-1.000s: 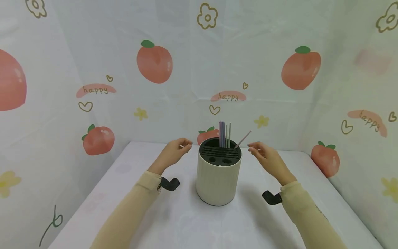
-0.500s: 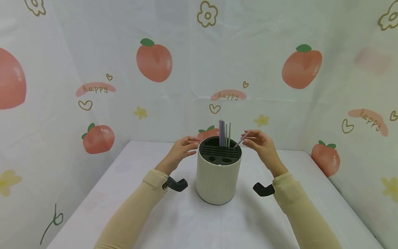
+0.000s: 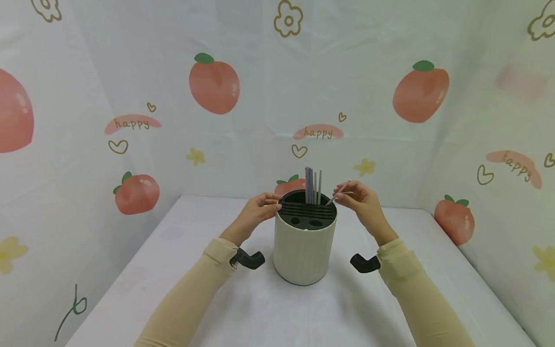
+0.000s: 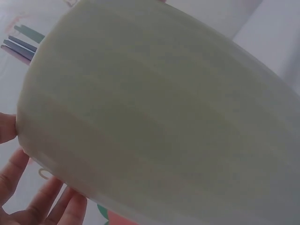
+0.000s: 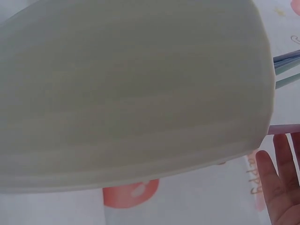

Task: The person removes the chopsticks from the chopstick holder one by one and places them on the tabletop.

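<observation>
A cream, round utensil holder (image 3: 303,255) with a black slotted top stands upright on the table. Several purple-blue and pale green chopsticks (image 3: 310,185) rise from its back opening, while one pink chopstick (image 3: 342,189) leans out to the right. My left hand (image 3: 256,212) touches the holder's left rim; in the left wrist view its fingers (image 4: 44,199) lie spread along the side, thumb at the rim. At the right rim, my right hand (image 3: 362,200) pinches the pink chopstick. The right wrist view shows fingers (image 5: 283,173) close under that chopstick, with the thumb hidden.
A white table (image 3: 195,303) carries the holder. Behind and at both sides hangs a pale cloth (image 3: 256,96) printed with peaches, hearts and flowers. Dark wrist cameras (image 3: 365,263) stick out inward from both cream sleeves (image 3: 416,289).
My left hand has moved right to the holder's rim. My right hand has come in from the right, around the pink chopstick. The holder and the chopsticks stay put.
</observation>
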`<move>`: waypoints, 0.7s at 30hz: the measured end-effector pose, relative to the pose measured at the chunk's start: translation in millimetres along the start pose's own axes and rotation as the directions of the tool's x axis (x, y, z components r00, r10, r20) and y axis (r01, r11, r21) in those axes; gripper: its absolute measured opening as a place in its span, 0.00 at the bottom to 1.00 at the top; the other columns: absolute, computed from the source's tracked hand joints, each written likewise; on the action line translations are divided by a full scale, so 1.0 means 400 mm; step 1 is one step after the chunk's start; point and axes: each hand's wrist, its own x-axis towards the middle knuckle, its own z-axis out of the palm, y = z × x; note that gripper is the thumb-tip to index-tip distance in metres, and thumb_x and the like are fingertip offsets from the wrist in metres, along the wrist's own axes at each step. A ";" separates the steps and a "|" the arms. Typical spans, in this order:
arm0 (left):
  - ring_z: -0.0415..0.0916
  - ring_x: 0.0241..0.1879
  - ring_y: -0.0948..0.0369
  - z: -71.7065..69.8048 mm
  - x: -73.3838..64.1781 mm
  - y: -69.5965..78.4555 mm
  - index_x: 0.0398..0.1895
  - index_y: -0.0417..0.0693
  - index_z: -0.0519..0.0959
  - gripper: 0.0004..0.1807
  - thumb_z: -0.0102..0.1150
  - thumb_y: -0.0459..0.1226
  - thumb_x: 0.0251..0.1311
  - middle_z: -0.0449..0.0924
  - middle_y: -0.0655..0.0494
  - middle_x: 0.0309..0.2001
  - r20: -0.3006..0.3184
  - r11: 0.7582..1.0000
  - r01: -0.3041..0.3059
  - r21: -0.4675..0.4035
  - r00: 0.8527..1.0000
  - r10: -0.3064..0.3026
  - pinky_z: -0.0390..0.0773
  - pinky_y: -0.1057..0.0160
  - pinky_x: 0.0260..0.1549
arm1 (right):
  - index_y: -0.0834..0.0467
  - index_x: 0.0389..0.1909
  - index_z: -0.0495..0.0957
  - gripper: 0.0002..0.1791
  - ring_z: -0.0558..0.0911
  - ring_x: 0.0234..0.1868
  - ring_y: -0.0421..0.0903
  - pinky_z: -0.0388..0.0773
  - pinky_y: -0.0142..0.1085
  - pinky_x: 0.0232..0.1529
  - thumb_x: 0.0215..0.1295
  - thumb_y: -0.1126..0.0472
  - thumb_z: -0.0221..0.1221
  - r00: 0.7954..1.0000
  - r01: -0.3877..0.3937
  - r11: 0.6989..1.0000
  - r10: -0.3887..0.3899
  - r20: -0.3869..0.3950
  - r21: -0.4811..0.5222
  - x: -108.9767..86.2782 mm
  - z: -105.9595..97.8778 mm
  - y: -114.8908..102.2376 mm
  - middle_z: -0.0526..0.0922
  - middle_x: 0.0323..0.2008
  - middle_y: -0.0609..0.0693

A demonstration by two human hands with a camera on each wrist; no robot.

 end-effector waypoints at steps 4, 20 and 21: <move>0.75 0.50 0.59 0.008 -0.004 -0.001 0.58 0.41 0.73 0.18 0.58 0.33 0.64 0.74 0.49 0.51 -0.038 1.000 0.012 -0.028 0.999 -0.013 0.76 0.58 0.58 | 0.62 0.38 0.75 0.05 0.83 0.46 0.38 0.82 0.32 0.47 0.65 0.74 0.56 1.000 -0.001 1.000 0.001 0.000 0.004 -0.001 0.000 0.002 0.80 0.44 0.47; 0.74 0.50 0.59 0.022 -0.005 -0.014 0.56 0.41 0.74 0.18 0.59 0.33 0.63 0.73 0.48 0.51 -0.103 0.997 0.013 -0.079 0.994 -0.021 0.75 0.55 0.59 | 0.65 0.39 0.74 0.04 0.83 0.44 0.38 0.82 0.33 0.47 0.65 0.74 0.55 1.000 0.006 1.000 -0.006 0.003 0.031 0.004 0.000 0.008 0.80 0.42 0.47; 0.74 0.51 0.58 0.022 -0.006 -0.015 0.56 0.42 0.75 0.18 0.59 0.33 0.63 0.74 0.48 0.51 -0.108 0.997 0.013 -0.075 0.994 -0.021 0.75 0.55 0.60 | 0.65 0.39 0.74 0.04 0.83 0.44 0.38 0.83 0.33 0.47 0.65 0.74 0.55 1.000 0.007 1.000 -0.008 0.003 0.028 0.004 0.001 0.009 0.80 0.42 0.47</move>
